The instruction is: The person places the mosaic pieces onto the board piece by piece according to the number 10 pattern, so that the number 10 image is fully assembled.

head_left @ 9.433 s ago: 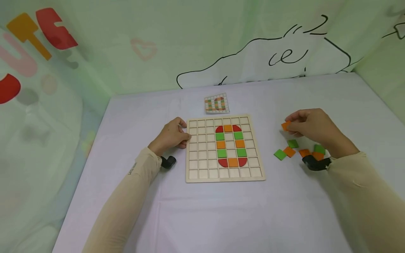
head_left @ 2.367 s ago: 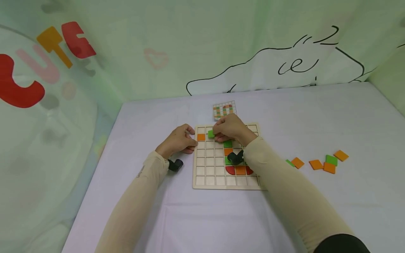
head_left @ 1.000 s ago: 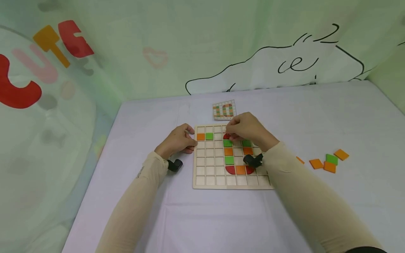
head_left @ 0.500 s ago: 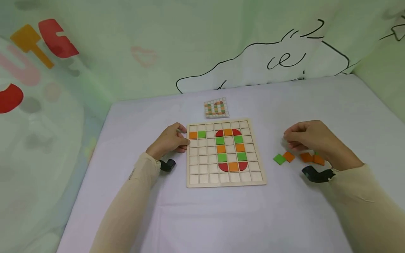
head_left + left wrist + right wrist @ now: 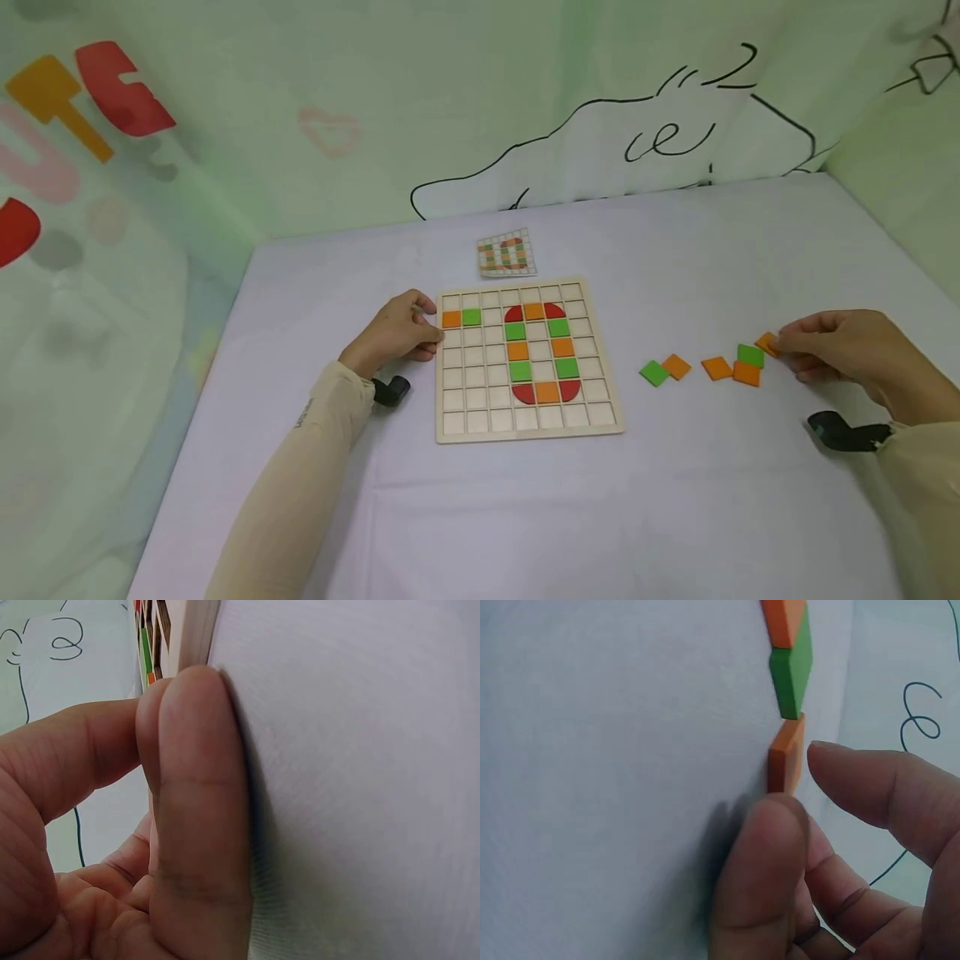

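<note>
Evidently the right hand (image 5: 855,348), the nearer, thumb and forefinger set narrowly, has the rightmost orange tile (image 5: 767,343) at its left, by the thumb tip, grip indeterminable from here, while the board (image 5: 453,379) lies well leftward, the left hand (image 5: 392,333) touching its left edge

A grid board (image 5: 495,356) of pale wood with a smooth, matt finish lies on a tablecloth (image 5: 487,517) of finely woven, matt white fabric, lightly creased. The coloured square tiles (image 5: 655,372) and rounded red pieces (image 5: 522,392) show even, smooth faces, though whether they are painted wood or plastic is unclear. A pattern card (image 5: 507,252) appears to be printed paper. The backdrop (image 5: 450,100) is soft printed cloth, the beige sleeves (image 5: 285,483) smooth fabric with slight wrinkles, and the black wrist mounts (image 5: 840,432) plastic-looking.
</note>
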{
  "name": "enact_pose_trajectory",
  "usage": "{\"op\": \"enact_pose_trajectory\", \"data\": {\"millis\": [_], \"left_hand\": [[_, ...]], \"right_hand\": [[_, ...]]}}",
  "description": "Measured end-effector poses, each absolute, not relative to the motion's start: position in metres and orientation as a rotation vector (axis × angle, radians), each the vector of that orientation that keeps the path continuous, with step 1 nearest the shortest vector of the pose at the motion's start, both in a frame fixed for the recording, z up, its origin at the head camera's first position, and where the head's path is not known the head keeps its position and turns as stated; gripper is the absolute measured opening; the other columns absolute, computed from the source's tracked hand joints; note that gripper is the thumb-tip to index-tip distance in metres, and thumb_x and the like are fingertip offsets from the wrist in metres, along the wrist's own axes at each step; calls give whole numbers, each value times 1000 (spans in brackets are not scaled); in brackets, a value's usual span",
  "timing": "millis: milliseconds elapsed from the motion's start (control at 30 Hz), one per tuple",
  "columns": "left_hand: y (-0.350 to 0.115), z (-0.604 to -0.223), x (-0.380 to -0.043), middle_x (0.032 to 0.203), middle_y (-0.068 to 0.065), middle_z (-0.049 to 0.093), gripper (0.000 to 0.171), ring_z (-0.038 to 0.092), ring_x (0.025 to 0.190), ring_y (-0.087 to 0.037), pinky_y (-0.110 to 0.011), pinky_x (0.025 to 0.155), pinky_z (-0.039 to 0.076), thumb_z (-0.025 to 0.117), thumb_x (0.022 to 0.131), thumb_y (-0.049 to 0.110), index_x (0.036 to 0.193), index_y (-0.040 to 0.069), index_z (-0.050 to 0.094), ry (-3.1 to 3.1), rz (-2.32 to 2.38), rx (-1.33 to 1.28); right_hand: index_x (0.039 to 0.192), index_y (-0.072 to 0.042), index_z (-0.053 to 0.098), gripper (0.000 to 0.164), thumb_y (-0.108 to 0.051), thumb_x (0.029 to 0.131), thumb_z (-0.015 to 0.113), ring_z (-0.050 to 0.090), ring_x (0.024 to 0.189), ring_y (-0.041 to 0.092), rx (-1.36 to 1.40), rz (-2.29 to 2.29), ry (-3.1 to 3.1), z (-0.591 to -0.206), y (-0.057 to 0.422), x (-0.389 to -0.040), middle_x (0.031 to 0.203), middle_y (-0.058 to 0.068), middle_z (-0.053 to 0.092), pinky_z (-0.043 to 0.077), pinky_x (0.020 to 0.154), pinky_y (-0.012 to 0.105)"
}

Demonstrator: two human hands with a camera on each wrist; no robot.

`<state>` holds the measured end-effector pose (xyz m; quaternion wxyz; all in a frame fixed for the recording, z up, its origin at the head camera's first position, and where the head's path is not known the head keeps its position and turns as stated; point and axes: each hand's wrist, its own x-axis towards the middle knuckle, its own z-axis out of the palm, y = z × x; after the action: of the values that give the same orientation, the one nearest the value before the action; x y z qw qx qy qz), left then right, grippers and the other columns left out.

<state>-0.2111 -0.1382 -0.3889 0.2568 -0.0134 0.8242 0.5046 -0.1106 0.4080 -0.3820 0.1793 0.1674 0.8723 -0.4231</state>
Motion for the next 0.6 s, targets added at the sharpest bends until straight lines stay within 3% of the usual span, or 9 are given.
{"op": "enact_pose_trajectory", "data": {"millis": [100,500,600], "left_hand": [[-139,-389,-210,102,-14,57,44,67,73,-19,-29,69,65,74,94,1,131,3,50,2240,1374,-36],[-139,-389,-211,101,-14,57,44,67,71,-18,-29,68,65,74,93,1,131,3,50,2239,1370,-37],[-138,-387,-211,100,-13,57,44,68,71,-18,-29,69,65,74,94,1,130,3,50,2236,1374,-37]], "right_hand": [[110,-4,69,37,-39,98,74,68,74,8,458,-1156,2470,-384,408,-111,86,-10,70,63,69,28],[105,-4,70,45,-46,92,78,68,74,9,475,-982,2564,-379,401,-111,85,-7,71,53,64,24],[112,-2,70,49,-47,94,76,68,75,6,521,-1022,2579,-377,395,-112,87,-8,74,53,74,34]]}}
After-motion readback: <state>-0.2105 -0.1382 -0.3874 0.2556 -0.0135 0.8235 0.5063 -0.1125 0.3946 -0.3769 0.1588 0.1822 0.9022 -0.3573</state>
